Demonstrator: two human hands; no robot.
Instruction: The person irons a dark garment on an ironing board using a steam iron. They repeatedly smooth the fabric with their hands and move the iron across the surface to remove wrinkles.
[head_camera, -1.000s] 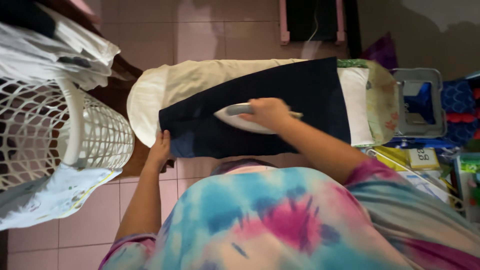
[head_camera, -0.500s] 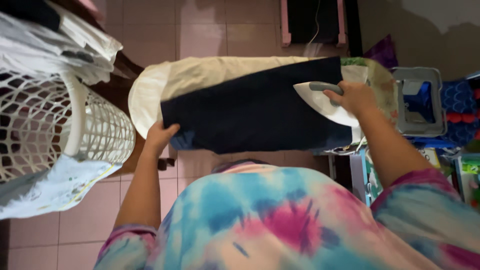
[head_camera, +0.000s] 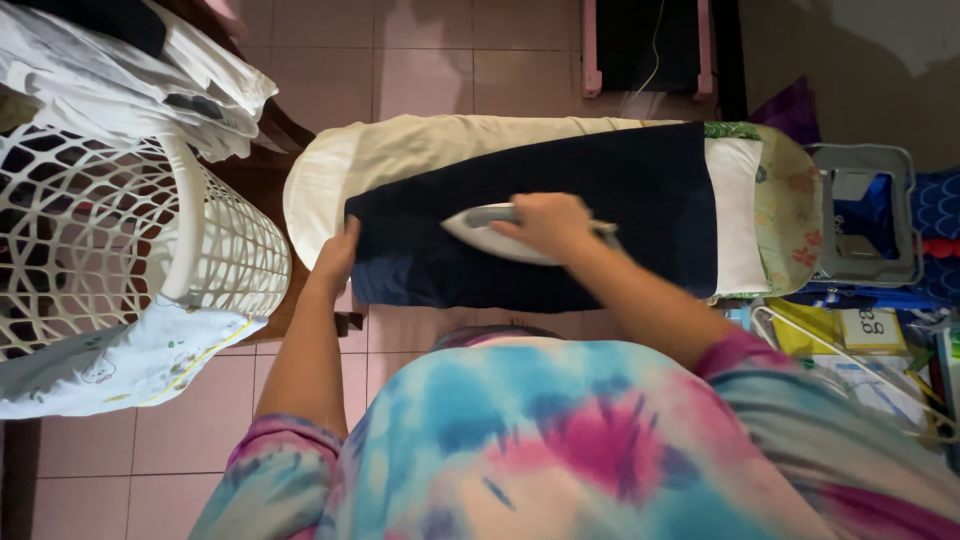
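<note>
A dark navy garment (head_camera: 610, 190) lies flat across a cream-covered ironing board (head_camera: 400, 145). My right hand (head_camera: 545, 222) grips the handle of a white and grey iron (head_camera: 480, 230), which rests on the garment near its middle, tip pointing left. My left hand (head_camera: 338, 258) presses down on the garment's left end at the board's near edge, fingers flat on the cloth. My tie-dye shirt fills the bottom of the view.
A white lattice laundry basket (head_camera: 110, 220) with white cloths draped over it stands at the left. A grey iron rest (head_camera: 868, 215) is fixed to the board's right end. Papers, boxes and cords lie at the lower right. The floor is pink tile.
My right hand slid the iron from the middle to the right end of the garment, then back left to the middle. My left hand stayed on the garment's left end.
</note>
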